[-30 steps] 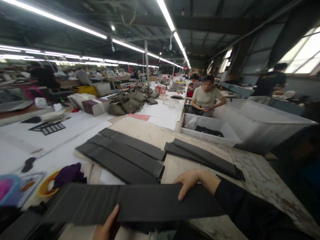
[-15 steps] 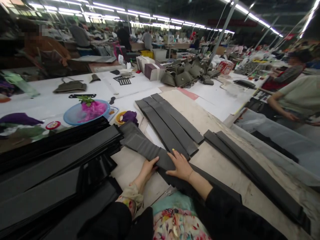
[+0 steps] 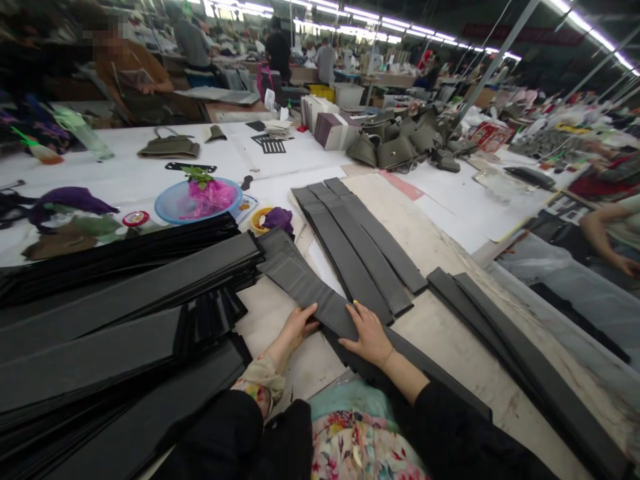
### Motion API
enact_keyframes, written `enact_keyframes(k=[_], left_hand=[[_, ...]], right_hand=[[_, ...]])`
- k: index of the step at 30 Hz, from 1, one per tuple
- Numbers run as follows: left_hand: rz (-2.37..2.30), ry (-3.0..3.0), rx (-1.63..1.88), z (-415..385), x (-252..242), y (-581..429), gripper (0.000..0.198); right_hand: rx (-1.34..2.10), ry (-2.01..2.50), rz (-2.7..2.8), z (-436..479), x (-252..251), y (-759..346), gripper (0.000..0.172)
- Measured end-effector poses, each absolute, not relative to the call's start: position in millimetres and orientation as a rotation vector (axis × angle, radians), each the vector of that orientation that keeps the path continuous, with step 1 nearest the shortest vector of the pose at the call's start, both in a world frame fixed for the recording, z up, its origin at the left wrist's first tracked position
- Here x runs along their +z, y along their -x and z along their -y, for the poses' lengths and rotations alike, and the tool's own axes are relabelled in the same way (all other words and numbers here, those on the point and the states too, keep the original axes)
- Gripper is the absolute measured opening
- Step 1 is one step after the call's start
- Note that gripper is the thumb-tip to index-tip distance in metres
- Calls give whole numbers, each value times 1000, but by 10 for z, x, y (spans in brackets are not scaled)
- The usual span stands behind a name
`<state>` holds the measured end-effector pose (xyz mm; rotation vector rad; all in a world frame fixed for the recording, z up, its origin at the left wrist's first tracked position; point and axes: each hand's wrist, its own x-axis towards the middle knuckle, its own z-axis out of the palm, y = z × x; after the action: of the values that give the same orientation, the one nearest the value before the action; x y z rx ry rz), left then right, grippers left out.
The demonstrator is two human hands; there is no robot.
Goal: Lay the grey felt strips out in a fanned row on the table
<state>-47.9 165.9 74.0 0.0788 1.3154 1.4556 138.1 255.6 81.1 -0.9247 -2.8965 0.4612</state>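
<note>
A long dark grey strip of flat material (image 3: 320,300) lies slantwise in front of me, on top of other strips. At its near edge my left hand (image 3: 296,328) is closed, thumb on top and the other fingers partly hidden at the edge. My right hand (image 3: 371,337) rests flat on the same strip, thumb apart from the fingers. Just beyond, several similar strips (image 3: 363,257) lie side by side. More strips (image 3: 520,353) form a pile to the right, and large stacks of dark strips (image 3: 125,293) fill the left side.
Behind the left stacks stand a blue basin (image 3: 167,203) with a pink bag and a small yellow bowl (image 3: 259,220) with purple cloth. Olive bag pieces (image 3: 400,143) are heaped farther back on the white table (image 3: 450,213). Co-workers sit left and right.
The camera view has turned a little to the left and down, so the background sits farther right. Both hands stay on the same strip, with little visible movement.
</note>
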Motion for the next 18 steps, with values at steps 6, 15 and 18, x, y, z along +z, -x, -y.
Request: enact_keyframes(k=[6,15,18], left_hand=[[-1304,-58,1456,-1662,729,475,34],[-1244,51,1428,-1663,668,539,37],[-1246,54,1440,-1657,665,547,36]], right_hand=[[468,933,2913,-2562,819,-1301,81],[462,916,2890,-2568,760,-1287,79],[453,898,2879,-2567,749,-1287,78]])
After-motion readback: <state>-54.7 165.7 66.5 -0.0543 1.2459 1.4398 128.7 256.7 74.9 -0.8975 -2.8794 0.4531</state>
